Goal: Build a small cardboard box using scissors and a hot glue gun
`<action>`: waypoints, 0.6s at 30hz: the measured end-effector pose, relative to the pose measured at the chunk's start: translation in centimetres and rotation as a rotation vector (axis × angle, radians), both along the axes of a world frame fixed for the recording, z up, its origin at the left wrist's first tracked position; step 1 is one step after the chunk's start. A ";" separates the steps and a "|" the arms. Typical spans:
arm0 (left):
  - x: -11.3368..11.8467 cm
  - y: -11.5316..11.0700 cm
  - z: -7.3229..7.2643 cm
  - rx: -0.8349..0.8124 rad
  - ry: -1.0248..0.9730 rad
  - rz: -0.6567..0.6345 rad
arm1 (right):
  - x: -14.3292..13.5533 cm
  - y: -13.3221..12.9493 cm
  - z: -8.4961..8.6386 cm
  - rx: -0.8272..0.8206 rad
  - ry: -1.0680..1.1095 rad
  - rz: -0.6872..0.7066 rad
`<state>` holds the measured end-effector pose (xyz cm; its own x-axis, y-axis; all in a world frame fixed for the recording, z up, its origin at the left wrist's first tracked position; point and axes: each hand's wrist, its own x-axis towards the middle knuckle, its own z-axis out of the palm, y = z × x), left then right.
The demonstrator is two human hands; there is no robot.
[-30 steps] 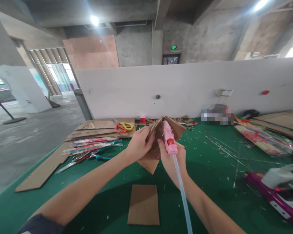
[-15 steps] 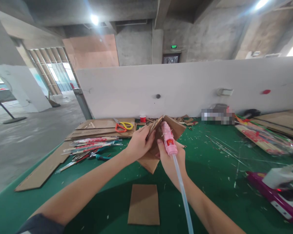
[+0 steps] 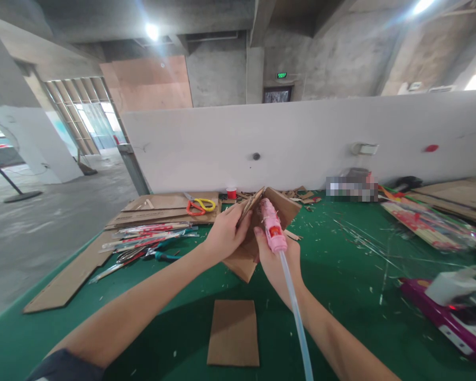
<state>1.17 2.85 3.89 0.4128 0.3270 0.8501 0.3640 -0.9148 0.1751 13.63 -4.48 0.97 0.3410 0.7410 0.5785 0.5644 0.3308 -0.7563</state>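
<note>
My left hand [image 3: 227, 233] grips a folded cardboard piece [image 3: 287, 206] by its left panel, thumb on the inner side and fingers outside. In my right hand [image 3: 280, 262] is a pink hot glue gun [image 3: 275, 230] with a long translucent glue stick [image 3: 295, 312] coming out of its back end. The gun's front points into the angle between the cardboard panels; its nozzle tip is hard to make out there. A separate flat cardboard rectangle [image 3: 233, 333] lies on the green table [image 3: 174, 312] below my hands.
Left of my hands are scissors [image 3: 201, 206], wrapped sticks [image 3: 150, 233], pliers [image 3: 162, 255] and cardboard sheets [image 3: 65, 280]. A red cup [image 3: 231, 193] and cardboard scraps sit by the white wall [image 3: 206, 148]. To the right are a purple power strip [image 3: 448, 323] and packaged materials [image 3: 428, 219].
</note>
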 end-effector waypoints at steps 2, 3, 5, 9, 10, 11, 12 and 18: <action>0.0 0.0 0.0 0.006 0.000 0.008 | 0.0 0.1 -0.2 0.004 0.035 -0.013; 0.0 0.0 -0.1 0.010 0.000 0.013 | -0.1 0.2 -0.3 0.008 0.061 -0.013; 0.0 0.0 0.0 0.015 0.009 0.018 | -0.1 0.2 -0.4 0.018 0.105 0.006; 0.0 -0.1 0.0 0.010 0.021 0.013 | -0.1 0.2 -0.2 0.022 0.160 0.048; 0.0 -0.1 0.1 0.009 0.018 0.010 | -0.1 0.2 -0.1 0.023 0.171 0.050; 0.1 -0.1 0.1 0.008 0.015 0.007 | 0.0 0.2 -0.1 0.026 0.177 0.048; 0.1 -0.1 0.1 0.007 0.015 0.002 | 0.0 0.2 0.0 0.026 0.176 0.044; 0.0 -0.1 0.1 -0.003 0.026 -0.018 | 0.2 0.0 0.6 0.001 0.114 0.009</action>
<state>1.17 2.72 4.03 0.4404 0.3215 0.8383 0.3518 -0.9208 0.1684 13.87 -4.46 1.58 0.3977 0.7437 0.5373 0.4716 0.3366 -0.8150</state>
